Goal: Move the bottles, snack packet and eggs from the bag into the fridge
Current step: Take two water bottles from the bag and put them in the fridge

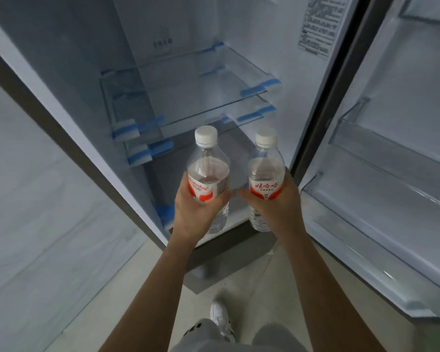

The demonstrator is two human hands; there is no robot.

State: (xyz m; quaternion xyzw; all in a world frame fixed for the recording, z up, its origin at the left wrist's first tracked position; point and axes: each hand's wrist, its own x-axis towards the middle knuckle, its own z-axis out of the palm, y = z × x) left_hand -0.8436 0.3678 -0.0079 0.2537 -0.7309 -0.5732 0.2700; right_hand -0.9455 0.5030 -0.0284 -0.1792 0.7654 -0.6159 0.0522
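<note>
Two clear water bottles with white caps and red-and-white labels are held upright in front of the open fridge [178,34]. My left hand [196,214] grips the left bottle [207,163] around its label. My right hand [277,207] grips the right bottle [266,168] the same way. Both bottles hover just outside the fridge's lower compartment, side by side and apart. The bag, the snack packet and the eggs are out of view.
Two glass shelves [203,97] with blue tape at the corners sit inside the fridge. The open door [391,174] on the right carries clear door racks. A pale wall stands at left. A white shoe [221,316] rests on the tiled floor below.
</note>
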